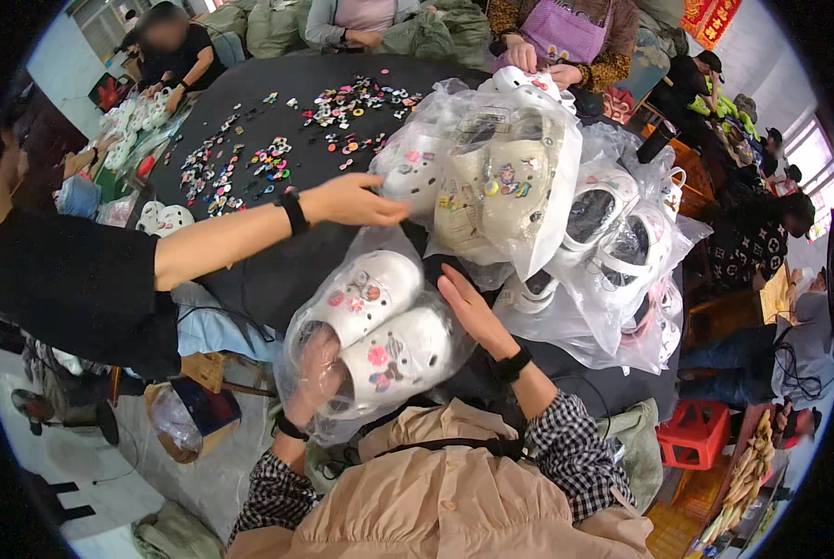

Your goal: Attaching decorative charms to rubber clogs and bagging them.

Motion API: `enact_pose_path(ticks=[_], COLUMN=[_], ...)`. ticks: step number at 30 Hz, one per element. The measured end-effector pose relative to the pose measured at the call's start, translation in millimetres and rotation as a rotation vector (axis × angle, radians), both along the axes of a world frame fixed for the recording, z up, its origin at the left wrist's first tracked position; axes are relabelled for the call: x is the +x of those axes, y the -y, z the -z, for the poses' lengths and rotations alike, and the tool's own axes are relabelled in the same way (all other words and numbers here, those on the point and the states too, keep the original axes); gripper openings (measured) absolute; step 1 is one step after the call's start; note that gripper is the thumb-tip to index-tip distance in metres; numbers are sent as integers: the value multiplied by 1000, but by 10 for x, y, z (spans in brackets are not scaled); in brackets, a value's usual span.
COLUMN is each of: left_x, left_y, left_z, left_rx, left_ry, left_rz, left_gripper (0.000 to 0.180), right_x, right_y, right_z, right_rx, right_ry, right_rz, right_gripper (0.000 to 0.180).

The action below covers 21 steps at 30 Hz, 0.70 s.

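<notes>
A pair of white clogs (396,352) with flower-like charms sits in a clear plastic bag in front of me. My left hand (314,371) shows through the film at the heel openings, its fingers gripping the pair. My right hand (478,315) is spread flat beside the toes, with nothing held. Just beyond is a pile of bagged shoes: cream clogs (496,210) with charms, and white clogs (613,233) to their right. A co-worker's hand (354,199), with a dark wristband, reaches in from the left above my clogs, near the pile.
Loose small charms (270,160) lie scattered over the dark table (249,98). Across it, a person in a purple apron (566,33) handles a white clog (529,82). A red stool (694,433) stands at the right, and an open carton (189,419) sits at the lower left.
</notes>
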State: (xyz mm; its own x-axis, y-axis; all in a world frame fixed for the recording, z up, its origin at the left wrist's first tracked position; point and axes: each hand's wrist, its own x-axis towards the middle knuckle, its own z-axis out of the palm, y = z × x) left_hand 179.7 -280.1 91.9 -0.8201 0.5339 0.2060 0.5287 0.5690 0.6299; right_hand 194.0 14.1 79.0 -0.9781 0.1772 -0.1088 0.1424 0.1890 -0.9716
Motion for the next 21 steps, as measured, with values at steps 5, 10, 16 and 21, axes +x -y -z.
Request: enact_pose_path(ticks=[5, 10, 16, 21], left_x=[119, 167, 169, 90], left_y=[80, 197, 464, 292], left_z=[-93, -177, -145, 73], left_rx=[182, 208, 26, -73], left_ry=[-121, -74, -135, -155], left_rz=[-10, -67, -94, -192], left_gripper=[39, 37, 35, 30], right_x=[-104, -87, 104, 436], right_y=[241, 228, -496, -663], right_z=[-176, -323, -1325, -2109], right_rx=[-367, -301, -338, -274], right_ry=[201, -59, -493, -722], right_rz=[-168, -37, 489, 1009], right_gripper=[50, 24, 29, 46])
